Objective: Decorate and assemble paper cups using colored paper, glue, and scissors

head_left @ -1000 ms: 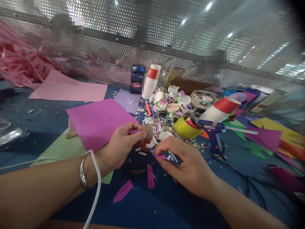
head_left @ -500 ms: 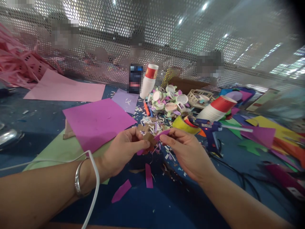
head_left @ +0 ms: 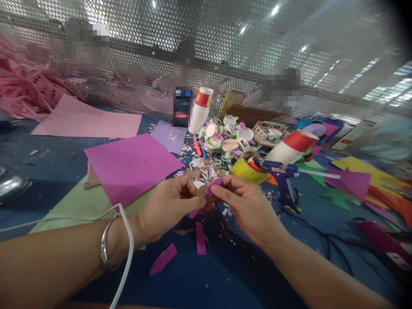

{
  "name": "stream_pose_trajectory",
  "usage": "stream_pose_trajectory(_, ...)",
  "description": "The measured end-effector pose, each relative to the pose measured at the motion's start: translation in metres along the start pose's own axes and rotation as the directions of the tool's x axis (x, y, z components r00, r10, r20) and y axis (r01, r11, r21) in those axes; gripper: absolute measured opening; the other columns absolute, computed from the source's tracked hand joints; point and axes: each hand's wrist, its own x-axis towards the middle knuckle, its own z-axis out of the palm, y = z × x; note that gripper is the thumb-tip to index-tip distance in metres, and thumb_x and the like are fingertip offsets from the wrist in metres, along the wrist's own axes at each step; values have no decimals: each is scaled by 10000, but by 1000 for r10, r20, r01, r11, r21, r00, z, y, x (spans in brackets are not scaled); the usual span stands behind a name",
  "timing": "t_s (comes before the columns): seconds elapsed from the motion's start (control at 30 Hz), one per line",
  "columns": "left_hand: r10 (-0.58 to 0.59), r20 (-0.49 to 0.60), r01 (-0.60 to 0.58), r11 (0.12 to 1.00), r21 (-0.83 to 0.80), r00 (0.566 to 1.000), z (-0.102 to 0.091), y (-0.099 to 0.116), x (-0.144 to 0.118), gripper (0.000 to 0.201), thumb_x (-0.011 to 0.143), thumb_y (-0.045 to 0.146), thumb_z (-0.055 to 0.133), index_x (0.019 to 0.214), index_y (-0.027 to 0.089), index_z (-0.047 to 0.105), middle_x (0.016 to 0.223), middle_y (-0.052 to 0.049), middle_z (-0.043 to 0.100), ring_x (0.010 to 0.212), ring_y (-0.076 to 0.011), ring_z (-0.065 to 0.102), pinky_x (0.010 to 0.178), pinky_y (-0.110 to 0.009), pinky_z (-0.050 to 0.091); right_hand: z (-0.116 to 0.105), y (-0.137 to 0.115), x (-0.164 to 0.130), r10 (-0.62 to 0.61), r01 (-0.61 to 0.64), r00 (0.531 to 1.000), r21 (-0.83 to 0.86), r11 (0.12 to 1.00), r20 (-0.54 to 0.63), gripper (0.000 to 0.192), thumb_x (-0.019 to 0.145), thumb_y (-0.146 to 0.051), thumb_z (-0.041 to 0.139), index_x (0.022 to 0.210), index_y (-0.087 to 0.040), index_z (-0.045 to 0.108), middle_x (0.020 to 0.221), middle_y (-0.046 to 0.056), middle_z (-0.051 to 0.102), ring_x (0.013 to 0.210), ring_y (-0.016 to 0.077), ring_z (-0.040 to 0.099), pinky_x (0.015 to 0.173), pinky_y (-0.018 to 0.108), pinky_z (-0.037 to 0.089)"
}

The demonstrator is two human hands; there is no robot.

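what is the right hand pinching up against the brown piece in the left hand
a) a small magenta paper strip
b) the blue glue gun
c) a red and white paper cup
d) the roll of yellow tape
a: the right hand pinches a small magenta paper strip against the brown piece held by the left hand, while the blue glue gun lies apart on the table.

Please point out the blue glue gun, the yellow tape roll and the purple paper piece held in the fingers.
blue glue gun (head_left: 283,174): head view, on its body above the handle.
yellow tape roll (head_left: 247,170): head view, on its yellow outer side.
purple paper piece (head_left: 213,185): head view, on its upper end between the fingertips.
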Motion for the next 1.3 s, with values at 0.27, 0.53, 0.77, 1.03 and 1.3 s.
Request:
stream_pose_trajectory(0.27,-7,56,9,999,-34,998,1,1,0,227,794,288,775,787,169,582,751,-9,656,731,-144,631,731,-295,486,1,0,-2,-12,12,1000,-13,1000,8,147,880,-358,742,874,-211,730,782,11,726,716,163,687,729,337,588)
stream_pose_trajectory(0.53,12,45,-12,1000,-4,999,0,0,2,235,828,334,758,735,173,613,743,-17,649,738,-145,606,746,-297,474,0,1,-2,-28,29,999,-55,998,28,145,899,-349,728,856,-211,719,754,14,733,710,175,704,741,348,572)
stream_pose_trajectory(0.77,14,12,-14,1000,-9,1000,1,0,4,223,821,262,753,692,175,594,665,22,605,632,-99,533,624,-238,409,-1,2,-3,-22,22,1000,-63,998,0,150,867,-352,759,850,-207,725,761,0,698,714,156,661,736,326,547)
stream_pose_trajectory(1.03,-7,84,12,998,-66,996,-3,-1,6,180,853,259,737,746,170,622,713,10,655,669,-109,598,639,-234,432,-4,2,-2,12,-12,1000,-106,994,-2,172,845,-360,772,850,-194,727,775,15,698,728,160,636,745,330,524)
stream_pose_trajectory(1.3,-46,125,54,997,-59,991,-6,1,3,202,923,315,654,777,178,631,739,7,630,667,-104,551,620,-233,393,-4,-2,-3,-13,12,1000,-129,992,-8,156,856,-337,763,806,-195,724,733,-2,677,705,139,606,695,293,477)
